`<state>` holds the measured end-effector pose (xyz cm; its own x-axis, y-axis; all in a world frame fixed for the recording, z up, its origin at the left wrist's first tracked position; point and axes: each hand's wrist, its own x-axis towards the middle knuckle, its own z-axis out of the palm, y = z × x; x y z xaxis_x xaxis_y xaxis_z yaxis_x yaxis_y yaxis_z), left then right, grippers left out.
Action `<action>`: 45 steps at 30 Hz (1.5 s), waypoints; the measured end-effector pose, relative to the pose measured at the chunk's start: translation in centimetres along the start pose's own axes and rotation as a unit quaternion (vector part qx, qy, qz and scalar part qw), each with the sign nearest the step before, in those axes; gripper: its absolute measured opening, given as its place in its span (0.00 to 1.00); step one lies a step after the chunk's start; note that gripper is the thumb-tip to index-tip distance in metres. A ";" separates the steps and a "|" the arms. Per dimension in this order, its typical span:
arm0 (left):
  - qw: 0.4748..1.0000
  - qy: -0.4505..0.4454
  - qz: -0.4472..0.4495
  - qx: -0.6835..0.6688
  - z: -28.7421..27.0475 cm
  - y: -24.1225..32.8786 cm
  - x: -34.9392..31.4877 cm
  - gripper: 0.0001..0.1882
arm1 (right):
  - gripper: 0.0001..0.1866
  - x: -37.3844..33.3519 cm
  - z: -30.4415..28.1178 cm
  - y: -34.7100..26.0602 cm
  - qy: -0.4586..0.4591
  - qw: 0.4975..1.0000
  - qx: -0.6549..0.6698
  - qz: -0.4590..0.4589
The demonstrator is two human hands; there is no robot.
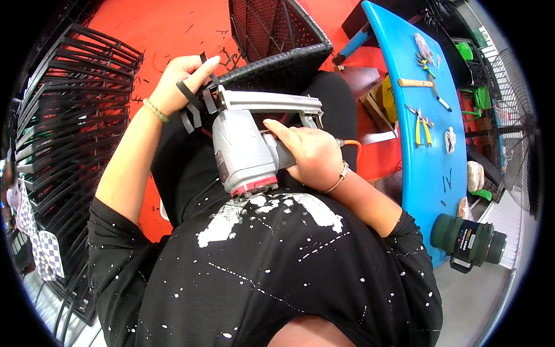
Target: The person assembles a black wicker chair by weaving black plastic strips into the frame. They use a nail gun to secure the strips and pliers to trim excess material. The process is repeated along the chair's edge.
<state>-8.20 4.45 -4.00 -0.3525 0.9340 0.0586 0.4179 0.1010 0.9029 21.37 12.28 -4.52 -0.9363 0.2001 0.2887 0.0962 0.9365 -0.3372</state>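
A grey pneumatic staple gun [245, 141] lies across my lap, its nose against the corner of a black woven frame [277, 62]. My right hand [312, 153] is wrapped round the gun's handle, with the index finger stretched along its body. My left hand [182, 84] pinches a black flat strip [189, 95] at the left end of the frame's edge, next to the gun's nose. Loose strip ends hang down below that hand. The exact contact between the nose and the strips is partly hidden.
To the left stand black woven racks [75, 110]. A blue table [428, 168] on the right carries a hammer [415, 83], yellow-handled pliers [423, 130] and a dark green cylindrical device [468, 241]. An orange hose [354, 144] runs from the gun. Black scraps litter the red floor [167, 29].
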 end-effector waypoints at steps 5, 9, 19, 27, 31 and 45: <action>1.000 -0.001 0.003 -0.016 0.0 -1.5 0.4 0.23 | 0.44 -0.2 0.2 0.1 0.016 1.000 0.005 -0.004; 1.000 -0.003 -0.007 -0.023 0.1 -0.2 -0.1 0.23 | 0.44 -0.4 0.3 0.0 0.021 1.000 0.005 0.003; 1.000 0.005 -0.005 -0.012 0.0 -1.1 0.3 0.22 | 0.41 -0.4 -0.2 -0.2 0.019 1.000 0.011 0.021; 1.000 0.008 0.005 -0.014 0.0 -1.1 0.3 0.23 | 0.36 -4.4 -4.5 2.2 0.205 0.978 0.037 0.033; 1.000 0.002 -0.004 -0.021 -0.2 -1.3 0.3 0.23 | 0.23 -9.5 -7.7 6.4 0.287 0.912 0.140 0.257; 0.987 -0.059 -0.079 0.130 1.2 3.1 -3.1 0.17 | 0.23 -34.8 -9.4 19.9 0.550 0.377 0.622 0.411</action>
<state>-4.78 2.28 -1.85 -0.3370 0.9315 -0.1372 0.5711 0.3180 0.7568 59.05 26.70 -12.85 0.0099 0.9143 -0.4050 -0.6727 -0.2936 -0.6792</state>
